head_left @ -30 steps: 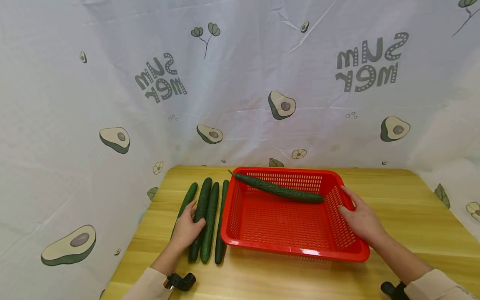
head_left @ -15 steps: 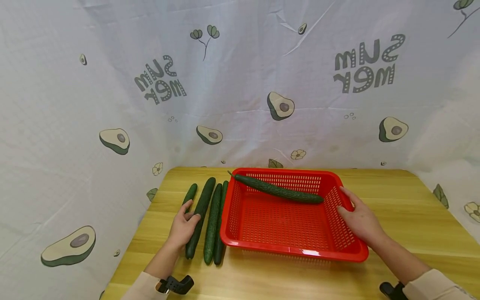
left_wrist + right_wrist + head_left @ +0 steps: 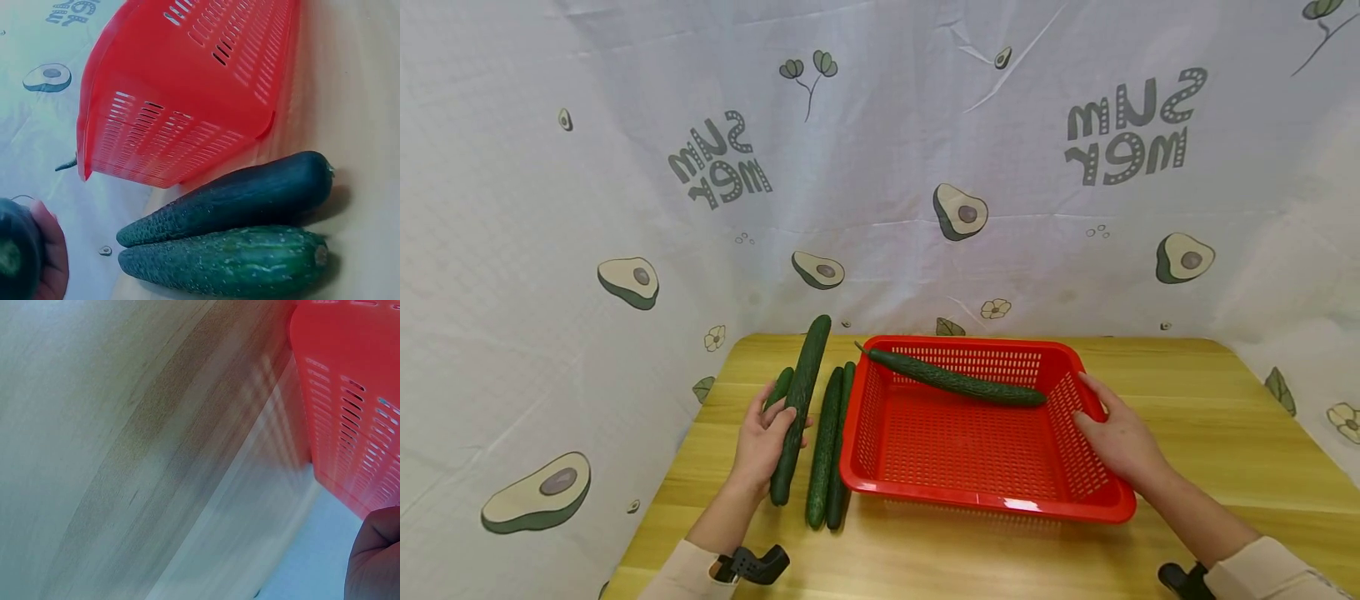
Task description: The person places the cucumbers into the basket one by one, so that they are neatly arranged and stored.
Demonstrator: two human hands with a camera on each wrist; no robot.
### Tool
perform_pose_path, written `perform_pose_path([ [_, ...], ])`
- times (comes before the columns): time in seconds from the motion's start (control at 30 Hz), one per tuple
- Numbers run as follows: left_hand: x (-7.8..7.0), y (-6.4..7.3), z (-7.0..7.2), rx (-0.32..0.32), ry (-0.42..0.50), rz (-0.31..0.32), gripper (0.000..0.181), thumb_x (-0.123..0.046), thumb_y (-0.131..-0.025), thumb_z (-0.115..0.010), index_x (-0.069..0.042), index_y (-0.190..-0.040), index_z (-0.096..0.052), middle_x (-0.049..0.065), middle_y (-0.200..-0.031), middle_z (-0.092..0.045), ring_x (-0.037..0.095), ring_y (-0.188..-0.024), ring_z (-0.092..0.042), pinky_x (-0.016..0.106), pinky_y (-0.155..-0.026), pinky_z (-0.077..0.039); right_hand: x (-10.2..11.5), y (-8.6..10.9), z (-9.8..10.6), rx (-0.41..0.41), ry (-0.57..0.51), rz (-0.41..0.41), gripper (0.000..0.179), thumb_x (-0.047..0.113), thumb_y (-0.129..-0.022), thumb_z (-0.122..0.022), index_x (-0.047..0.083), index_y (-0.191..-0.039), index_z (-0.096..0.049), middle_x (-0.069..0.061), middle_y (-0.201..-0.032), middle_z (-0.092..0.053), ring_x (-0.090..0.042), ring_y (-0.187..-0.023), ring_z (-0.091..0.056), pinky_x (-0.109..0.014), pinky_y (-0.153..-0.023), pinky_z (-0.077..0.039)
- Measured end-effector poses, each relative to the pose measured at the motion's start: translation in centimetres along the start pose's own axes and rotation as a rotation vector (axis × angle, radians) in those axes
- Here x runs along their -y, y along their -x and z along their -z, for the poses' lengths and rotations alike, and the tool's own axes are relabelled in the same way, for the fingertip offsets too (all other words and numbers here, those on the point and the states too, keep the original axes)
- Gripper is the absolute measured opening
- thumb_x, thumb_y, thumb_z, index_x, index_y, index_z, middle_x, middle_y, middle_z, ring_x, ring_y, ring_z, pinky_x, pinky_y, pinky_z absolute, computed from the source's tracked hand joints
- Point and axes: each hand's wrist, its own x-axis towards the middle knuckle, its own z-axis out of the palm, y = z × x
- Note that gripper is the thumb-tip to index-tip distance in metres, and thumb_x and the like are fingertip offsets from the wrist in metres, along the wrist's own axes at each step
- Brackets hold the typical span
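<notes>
on the table (image 3: 1187, 400): one basket (image 3: 940, 495), your right hand (image 3: 1123, 437) at its right side. inside: one inner cucumber (image 3: 958, 382), along the back, left end at the back left corner. just left of the basket: pair of cucumbers (image 3: 825, 446), side by side. left of these: one held cucumber (image 3: 806, 383), in your left hand (image 3: 760, 442). farthest left: one outer cucumber (image 3: 782, 383), partly behind that hand. behind the table: a cloth (image 3: 880, 150).

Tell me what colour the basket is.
The basket is bright red; the head view shows it best.
</notes>
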Motion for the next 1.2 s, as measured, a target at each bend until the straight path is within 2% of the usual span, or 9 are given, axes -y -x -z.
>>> perform_pose_path([
  [0.17, -0.7, -0.2, -0.9, 0.011, -0.023, -0.032, 0.08, -0.005, -0.098, -0.071, -0.014, -0.165, -0.028, 0.02, -0.157, -0.047, 0.009, -0.095, -0.071, 0.03, -0.074, -0.062, 0.0, 0.0, 0.0, -0.001, -0.011, 0.001, 0.071, 0.022, -0.111, -0.043, 0.017, -0.17, -0.004, -0.041, -0.135, -0.047, -0.021, -0.072, -0.068, -0.04, -0.062, -0.063],
  [0.3, -1.4, -0.5, -1.6, 0.041, -0.102, -0.066, 0.077, -0.003, -0.093, -0.075, -0.013, -0.161, -0.04, 0.017, -0.159, -0.045, 0.016, -0.103, -0.066, 0.033, -0.077, -0.062, 0.0, 0.1, 0.0, 0.001, -0.019, 0.001, 0.071, 0.022, -0.111, -0.043, 0.018, -0.17, -0.004, -0.042, -0.135, -0.046, -0.021, -0.072, -0.068, -0.04, -0.062, -0.063],
  [0.43, -2.3, -0.6, -2.3, 0.079, -0.209, -0.108, 0.072, -0.006, -0.091, -0.078, -0.016, -0.157, -0.049, 0.015, -0.158, -0.048, 0.028, -0.119, -0.062, 0.04, -0.095, -0.059, 0.0, 0.1, 0.0, 0.002, -0.024, 0.002, 0.071, 0.022, -0.111, -0.043, 0.018, -0.17, -0.005, -0.042, -0.136, -0.045, -0.021, -0.072, -0.068, -0.04, -0.062, -0.063],
  [0.57, -3.4, -0.8, -3.2, 0.175, -0.24, -0.136, 0.07, -0.007, -0.091, -0.079, -0.016, -0.155, -0.051, 0.017, -0.151, -0.053, 0.035, -0.122, -0.063, 0.05, -0.099, -0.058, 0.1, 0.1, 0.1, 0.004, -0.029, -0.001, 0.071, 0.022, -0.111, -0.043, 0.018, -0.17, -0.004, -0.042, -0.136, -0.046, -0.021, -0.072, -0.068, -0.04, -0.062, -0.063],
  [0.67, -4.2, -1.1, -3.9, 0.263, -0.263, -0.173, 0.07, -0.007, -0.091, -0.079, -0.016, -0.155, -0.052, 0.018, -0.143, -0.058, 0.037, -0.11, -0.071, 0.044, -0.086, -0.063, 0.1, 0.1, 0.1, 0.004, -0.03, -0.001, 0.071, 0.022, -0.111, -0.043, 0.018, -0.17, -0.004, -0.042, -0.136, -0.046, -0.021, -0.072, -0.068, -0.04, -0.062, -0.063],
  [0.77, -4.8, -1.4, -4.5, 0.319, -0.365, -0.277, 0.067, -0.01, -0.09, -0.081, -0.013, -0.152, -0.055, 0.015, -0.141, -0.063, 0.031, -0.113, -0.069, 0.031, -0.088, -0.06, 0.1, 0.1, 0.1, 0.002, -0.023, 0.003, 0.071, 0.022, -0.111, -0.043, 0.018, -0.17, -0.004, -0.042, -0.137, -0.045, -0.021, -0.072, -0.068, -0.04, -0.062, -0.063],
  [0.9, -5.6, -1.6, -5.5, 0.386, -0.469, -0.377, 0.064, -0.011, -0.09, -0.082, -0.012, -0.149, -0.058, 0.013, -0.141, -0.066, 0.029, -0.117, -0.067, 0.031, -0.095, -0.057, 0.1, 0.2, 0.1, 0.0, -0.025, 0.009, 0.07, 0.023, -0.111, -0.042, 0.018, -0.17, -0.005, -0.041, -0.136, -0.045, -0.02, -0.073, -0.068, -0.04, -0.062, -0.063],
  [1.0, -6.3, -1.7, -6.3, 0.438, -0.541, -0.374, 0.062, -0.014, -0.091, -0.082, -0.015, -0.149, -0.06, 0.01, -0.14, -0.067, 0.025, -0.112, -0.069, 0.031, -0.09, -0.058, 0.1, 0.2, 0.1, 0.004, -0.039, 0.011, 0.07, 0.022, -0.111, -0.042, 0.018, -0.17, -0.005, -0.041, -0.136, -0.046, -0.02, -0.073, -0.068, -0.04, -0.062, -0.063],
  [1.2, -6.9, -2.5, -7.7, 0.538, -0.722, -0.371, 0.057, -0.017, -0.091, -0.082, -0.025, -0.145, -0.064, 0.004, -0.127, -0.071, 0.015, -0.079, -0.062, 0.027, -0.069, -0.052, 0.1, 0.3, 0.1, 0.004, -0.047, 0.005, 0.07, 0.022, -0.111, -0.042, 0.019, -0.17, -0.004, -0.04, -0.134, -0.047, -0.021, -0.073, -0.069, -0.041, -0.062, -0.063],
])
